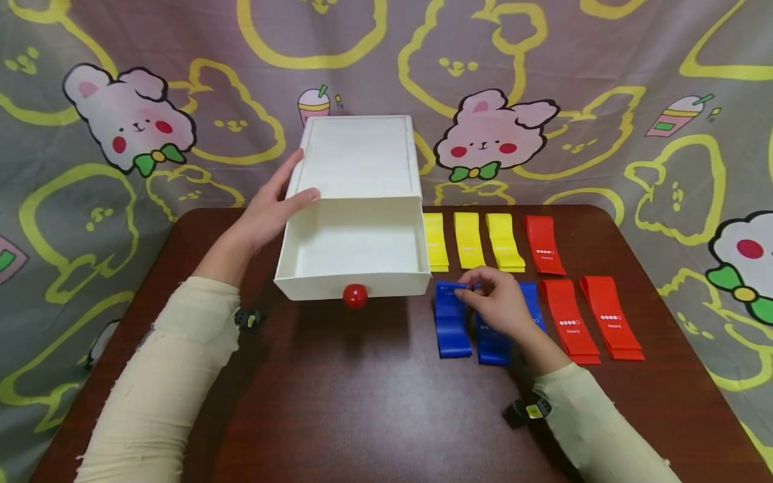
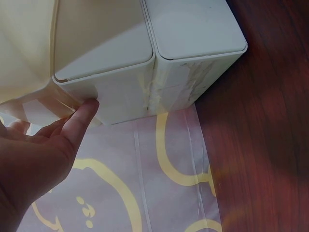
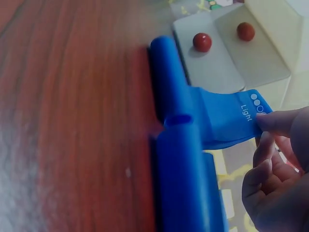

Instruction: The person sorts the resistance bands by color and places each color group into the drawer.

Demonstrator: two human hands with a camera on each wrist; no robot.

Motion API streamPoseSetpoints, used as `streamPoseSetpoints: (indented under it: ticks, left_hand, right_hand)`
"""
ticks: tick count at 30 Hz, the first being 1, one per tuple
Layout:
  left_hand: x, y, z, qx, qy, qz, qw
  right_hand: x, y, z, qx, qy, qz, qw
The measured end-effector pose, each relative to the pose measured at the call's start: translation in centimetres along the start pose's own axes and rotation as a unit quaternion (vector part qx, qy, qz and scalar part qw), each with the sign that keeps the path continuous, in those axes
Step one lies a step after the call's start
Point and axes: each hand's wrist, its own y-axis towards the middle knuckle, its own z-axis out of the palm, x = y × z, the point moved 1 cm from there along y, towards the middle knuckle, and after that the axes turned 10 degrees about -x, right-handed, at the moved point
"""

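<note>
A white drawer cabinet stands at the back, its top drawer pulled out and bare inside. My left hand rests on the cabinet's left side, fingers extended along the side and thumb over the top near the front edge. To the right, my right hand pinches the far end of the leftmost blue resistance band between thumb and forefinger. That end, printed "Light", is raised. Other blue bands lie beside it, partly hidden under the hand.
Yellow bands lie in a row behind the blue ones. Red bands, marked "Heavy", lie to the right. A red knob sticks out from the open drawer; lower drawers with red knobs are closed. A patterned curtain hangs behind.
</note>
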Motion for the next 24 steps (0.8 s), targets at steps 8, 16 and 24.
streamPoseSetpoints:
  ticks: [8, 16, 24]
  left_hand:
    - [0.1, 0.0, 0.0, -0.002, 0.003, -0.004, 1.0000]
    - [0.1, 0.1, 0.0, -0.004, 0.004, -0.002, 1.0000]
    - [0.1, 0.0, 0.0, -0.002, -0.002, -0.001, 1.0000]
  right_hand:
    - [1.7, -0.6, -0.8, -0.025, 0.041, -0.015, 0.9987]
    - [3.4, -0.8, -1.6, -0.061, 0.075, -0.032, 0.9948]
    - [8.8, -1.4, -3.2, -0.081, 0.104, -0.052, 0.9900]
